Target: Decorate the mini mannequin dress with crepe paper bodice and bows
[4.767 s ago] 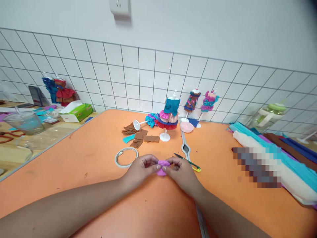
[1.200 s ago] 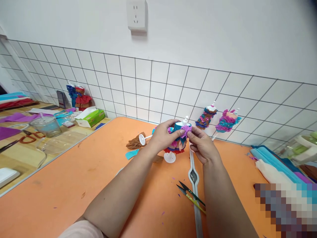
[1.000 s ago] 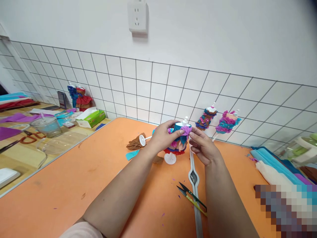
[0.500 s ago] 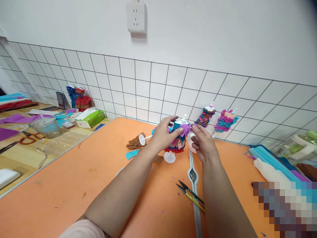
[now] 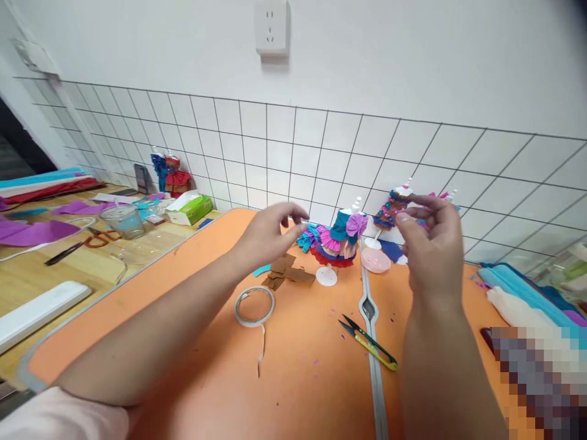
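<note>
A small white dress form wears a crepe paper dress (image 5: 337, 244) with a teal top, a purple bow and layered ruffles; it stands on a round white base. My left hand (image 5: 273, 235) hovers to its left with curved fingers apart, holding nothing. To its right, my right hand (image 5: 433, 244) is raised, thumb and fingers apart, and nothing shows between them. Brown crepe paper scraps (image 5: 287, 272) lie below my left hand, near a roll of tape (image 5: 237, 305) with a loose end. Yellow-handled thread snips (image 5: 369, 345) rest across the grey zip strip.
A pink bowl (image 5: 376, 261) sits right of the dress, and another dressed form (image 5: 389, 208) stands behind, with one more partly hidden by my right hand. Paper rolls (image 5: 527, 293) lie at right. Orange-handled scissors (image 5: 101, 238), a clear cup (image 5: 123, 220) and a tissue pack (image 5: 195, 209) are at left.
Both hands have let go of the dress form and drawn apart, left hand leftward and right hand rightward. The dress form stands by itself, and the tape roll has come into view.
</note>
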Motion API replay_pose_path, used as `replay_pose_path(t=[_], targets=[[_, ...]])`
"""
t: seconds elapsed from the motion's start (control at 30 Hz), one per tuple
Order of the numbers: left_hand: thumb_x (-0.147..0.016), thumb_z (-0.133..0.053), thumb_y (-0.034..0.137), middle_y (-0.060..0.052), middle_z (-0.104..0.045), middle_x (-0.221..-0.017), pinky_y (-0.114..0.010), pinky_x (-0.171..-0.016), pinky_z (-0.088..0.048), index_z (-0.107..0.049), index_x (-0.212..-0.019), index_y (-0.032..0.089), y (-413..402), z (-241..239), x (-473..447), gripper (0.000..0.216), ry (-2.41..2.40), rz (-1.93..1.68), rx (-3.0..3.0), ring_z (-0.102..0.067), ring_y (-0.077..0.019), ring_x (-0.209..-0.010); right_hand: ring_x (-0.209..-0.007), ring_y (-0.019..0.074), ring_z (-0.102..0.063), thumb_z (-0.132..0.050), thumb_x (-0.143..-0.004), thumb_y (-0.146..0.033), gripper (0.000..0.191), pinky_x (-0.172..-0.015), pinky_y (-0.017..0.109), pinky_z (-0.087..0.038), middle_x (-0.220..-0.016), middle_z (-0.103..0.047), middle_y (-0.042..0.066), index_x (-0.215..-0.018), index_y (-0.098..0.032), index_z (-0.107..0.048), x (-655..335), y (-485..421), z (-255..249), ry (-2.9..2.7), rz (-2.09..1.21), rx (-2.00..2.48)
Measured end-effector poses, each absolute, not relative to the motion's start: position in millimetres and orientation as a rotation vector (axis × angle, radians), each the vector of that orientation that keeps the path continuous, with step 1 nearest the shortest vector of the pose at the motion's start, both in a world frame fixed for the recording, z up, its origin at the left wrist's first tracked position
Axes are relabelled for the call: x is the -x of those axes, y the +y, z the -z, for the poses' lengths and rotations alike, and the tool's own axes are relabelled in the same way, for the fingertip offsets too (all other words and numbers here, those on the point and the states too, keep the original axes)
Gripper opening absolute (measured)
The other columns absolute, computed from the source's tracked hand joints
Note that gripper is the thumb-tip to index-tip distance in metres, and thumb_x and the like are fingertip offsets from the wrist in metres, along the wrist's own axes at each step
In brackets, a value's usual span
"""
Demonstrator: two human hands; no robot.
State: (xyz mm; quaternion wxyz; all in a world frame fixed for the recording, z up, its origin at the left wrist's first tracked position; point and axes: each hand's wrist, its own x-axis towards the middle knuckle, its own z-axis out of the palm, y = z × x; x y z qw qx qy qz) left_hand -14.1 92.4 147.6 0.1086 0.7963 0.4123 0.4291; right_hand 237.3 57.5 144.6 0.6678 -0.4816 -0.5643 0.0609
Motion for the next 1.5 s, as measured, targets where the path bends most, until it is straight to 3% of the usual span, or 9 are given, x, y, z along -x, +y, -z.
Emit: replay_pose_path(t=[0.1,0.2,0.37,0.6,0.7,0.87,1.1,1.3,1.5], targets=[[-0.081,-0.057,0.030,-0.002,-0.069,-0.083,-0.028,-0.065,-0.040,-0.071,-0.087,0.024,102.7,-110.1,38.9,0.016,1.253,-0.703,-2.464,-0.060,-0.0188,-0.074,-0.056,0.0131,-0.047,-0.056,-0.085,-0.044,0.024,-0.050,0.028,-0.036,-0.078,-0.060,0.002,-0.103,-0.029,-0.062,-217.5,26.0,-159.3,-1.467,-0.227,1.223],[-0.081,-0.057,0.028,-0.005,-0.070,-0.091,-0.030,-0.070,-0.040,-0.072,-0.089,0.026,109.0,-74.8,48.8,0.017,1.217,-0.514,-2.580,-0.061,-0.0232,-0.084,-0.055,0.0145,-0.051,-0.057,-0.084,-0.045,0.019,-0.048,0.027,-0.032,-0.071,-0.063,0.001,-0.093,-0.029,-0.065,-197.2,6.1,-151.3,-1.907,-0.294,1.474],[-0.083,-0.057,0.027,-0.006,-0.068,-0.109,-0.034,-0.090,-0.035,-0.069,-0.104,0.027,118.4,-44.2,35.5,0.024,1.103,-0.398,-2.682,-0.055,-0.0261,-0.109,-0.069,0.0210,-0.061,-0.056,-0.084,-0.040,0.019,-0.050,0.027,-0.027,-0.081,-0.068,0.005,-0.088,-0.024,-0.065,-201.7,-5.2,-94.3,-2.261,-0.234,2.031],[-0.073,-0.062,0.022,-0.006,-0.068,-0.078,-0.041,-0.090,-0.031,-0.066,-0.069,0.020,139.9,-23.0,22.5,0.007,1.207,-0.440,-2.512,-0.058,-0.0295,-0.096,-0.100,0.0270,-0.058,-0.052,-0.087,-0.035,0.022,-0.060,0.029,-0.037,-0.103,-0.064,0.011,-0.098,-0.022,-0.065,-239.7,-22.7,-31.2,-2.256,-0.178,2.208],[-0.076,-0.059,0.027,-0.007,-0.069,-0.087,-0.040,-0.088,-0.036,-0.066,-0.078,0.019,135.7,-18.9,19.1,0.010,1.227,-0.592,-2.336,-0.057,-0.0286,-0.099,-0.102,0.0260,-0.057,-0.051,-0.088,-0.033,0.022,-0.065,0.030,-0.039,-0.103,-0.063,0.009,-0.101,-0.023,-0.065,-248.2,-25.4,-19.1,-2.195,-0.164,2.160],[-0.088,-0.041,0.036,-0.008,-0.067,-0.085,-0.034,-0.072,-0.050,-0.059,-0.098,0.016,93.7,-31.4,5.1,0.029,1.097,-0.669,-1.983,-0.066,-0.0210,-0.082,-0.088,0.0206,-0.059,-0.059,-0.083,-0.032,0.013,-0.063,0.028,-0.037,-0.093,-0.065,0.004,-0.091,-0.023,-0.062,-263.1,-21.2,-11.7,-2.125,-0.292,2.050],[-0.074,-0.068,0.037,-0.003,-0.063,-0.081,-0.029,-0.070,-0.052,-0.057,-0.085,0.018,31.3,-35.3,-5.9,0.025,0.796,-0.561,-1.296,-0.064,-0.0158,-0.077,-0.091,0.0213,-0.057,-0.060,-0.081,-0.034,0.016,-0.066,0.028,-0.036,-0.097,-0.065,0.005,-0.092,-0.022,-0.063,-251.6,-29.8,-20.5,-2.008,-0.202,1.892],[-0.075,-0.069,0.046,0.002,-0.056,-0.069,-0.028,-0.070,-0.048,-0.054,-0.079,0.017,9.8,-9.0,-15.4,0.033,0.801,-0.608,-1.458,-0.057,-0.0127,-0.068,-0.056,0.0136,-0.050,-0.055,-0.080,-0.060,0.042,-0.051,0.026,-0.031,-0.060,-0.056,-0.002,-0.064,-0.022,-0.056,-209.4,-49.7,-36.8,-1.789,-0.429,1.719],[-0.083,-0.060,0.037,0.002,-0.056,-0.070,-0.023,-0.060,-0.038,-0.054,-0.081,0.017,-4.2,-11.1,-13.3,0.020,0.809,-0.636,-1.738,-0.052,-0.0118,-0.064,-0.054,0.0107,-0.047,-0.061,-0.077,-0.044,0.026,-0.049,0.023,-0.032,-0.059,-0.054,-0.004,-0.067,-0.020,-0.058,-197.3,-45.3,-25.8,-1.639,-0.772,1.665]])
